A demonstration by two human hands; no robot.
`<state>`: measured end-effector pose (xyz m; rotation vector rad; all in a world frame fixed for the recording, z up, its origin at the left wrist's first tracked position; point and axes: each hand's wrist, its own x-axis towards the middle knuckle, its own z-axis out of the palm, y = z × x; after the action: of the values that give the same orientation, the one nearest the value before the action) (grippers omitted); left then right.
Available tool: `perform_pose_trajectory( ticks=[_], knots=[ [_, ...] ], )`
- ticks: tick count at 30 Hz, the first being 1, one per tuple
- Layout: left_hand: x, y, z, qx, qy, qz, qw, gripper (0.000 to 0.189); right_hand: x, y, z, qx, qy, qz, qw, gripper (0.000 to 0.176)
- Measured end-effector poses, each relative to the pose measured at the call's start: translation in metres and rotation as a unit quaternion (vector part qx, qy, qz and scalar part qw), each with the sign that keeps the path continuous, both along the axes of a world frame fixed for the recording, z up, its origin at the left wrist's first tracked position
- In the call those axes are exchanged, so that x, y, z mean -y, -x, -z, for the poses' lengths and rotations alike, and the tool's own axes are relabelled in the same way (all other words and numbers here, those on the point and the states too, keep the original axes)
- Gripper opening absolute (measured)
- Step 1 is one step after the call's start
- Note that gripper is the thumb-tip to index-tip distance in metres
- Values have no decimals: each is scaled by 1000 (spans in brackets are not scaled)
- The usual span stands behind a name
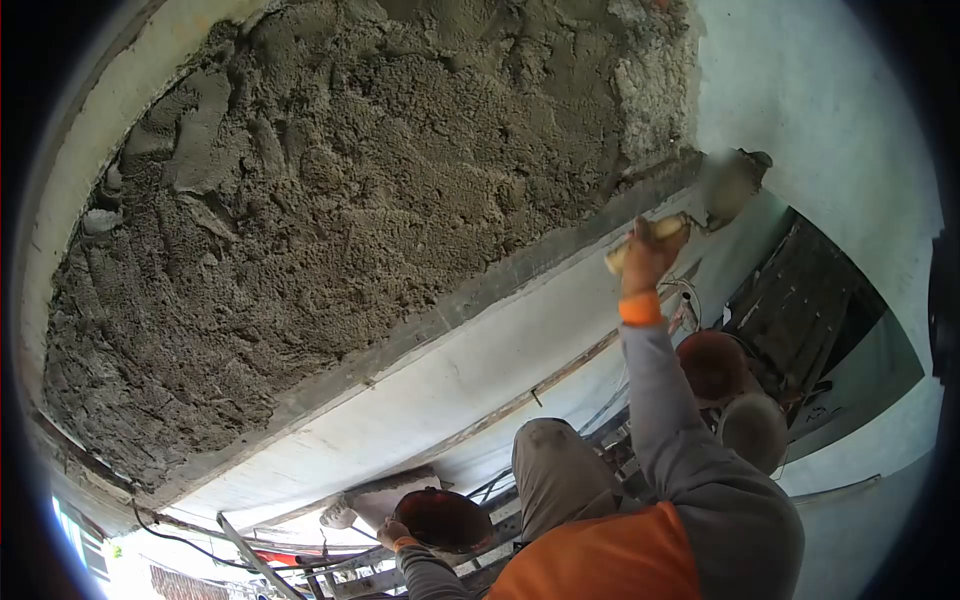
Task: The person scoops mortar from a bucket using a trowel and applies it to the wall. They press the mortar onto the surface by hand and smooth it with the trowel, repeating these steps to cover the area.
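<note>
My right hand (648, 258) is raised and wrapped round the pale handle of a trowel (670, 226). The blade end, blurred and with grey mortar (730, 188) about it, is close to the pale wall at the lower right corner of the mortared patch. Rough, wet-looking grey mortar (380, 190) covers most of that patch. Low down, my left hand (393, 533) grips the rim of a dark, round mortar pan (443, 520). The pan's inside is too dark to make out.
A smooth grey ledge (450, 312) edges the mortar, with a white surface (430, 385) below. Two round buckets, one reddish (712, 365) and one pale (752, 432), stand beside my right arm. Dark boards (800, 300) lean beyond them. Metal bars and cables (255, 560) run at lower left.
</note>
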<state>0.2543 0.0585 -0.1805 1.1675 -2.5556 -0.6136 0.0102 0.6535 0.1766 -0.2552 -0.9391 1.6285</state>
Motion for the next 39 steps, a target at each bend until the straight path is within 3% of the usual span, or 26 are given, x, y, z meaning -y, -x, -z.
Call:
perform_pose_trajectory(
  ticks=[1, 3, 5, 6, 9, 10, 11, 17, 21, 25, 31, 39],
  knots=[
    [-1, -1, -1, 5, 5, 7, 1000, 35, -21, 35, 14, 1, -22, 92, 996, 52],
    [-5, -1, -5, 11, 16, 24, 1000, 35, -52, 101, 47, 44, -87, 159, 982, 37],
    [-6, -2, -5, 33, 51, 52, 997, 35, -25, 99, 25, 169, -115, 72, 976, 31],
    [-4, -1, -2, 67, 96, 67, 991, 35, -9, 89, 13, 230, -162, -26, 959, 32],
    [7, -2, 12, 136, 207, 98, 964, 36, 74, 33, -11, 127, -250, -185, 942, 36],
    [8, -1, 13, 139, 207, 104, 963, 36, 97, 18, -10, 94, -239, -233, 938, 37],
    [7, -3, 12, 139, 204, 111, 963, 36, 111, 3, -9, 104, -170, -343, 918, 40],
    [-2, -3, 5, 151, 229, 145, 951, 36, 102, -26, 66, 163, 31, -382, 909, 37],
    [0, -2, -3, 165, 254, 172, 937, 36, 107, -76, 121, 269, 38, -375, 886, 32],
    [4, 4, -10, 184, 281, 187, 923, 36, 129, -104, 165, 294, 72, -402, 864, 32],
    [6, 4, -17, 202, 304, 200, 909, 36, 142, -122, 187, 305, 42, -396, 865, 32],
    [6, 1, -18, 214, 303, 206, 906, 36, 119, -113, 169, 290, 67, -370, 880, 32]
  ],
)
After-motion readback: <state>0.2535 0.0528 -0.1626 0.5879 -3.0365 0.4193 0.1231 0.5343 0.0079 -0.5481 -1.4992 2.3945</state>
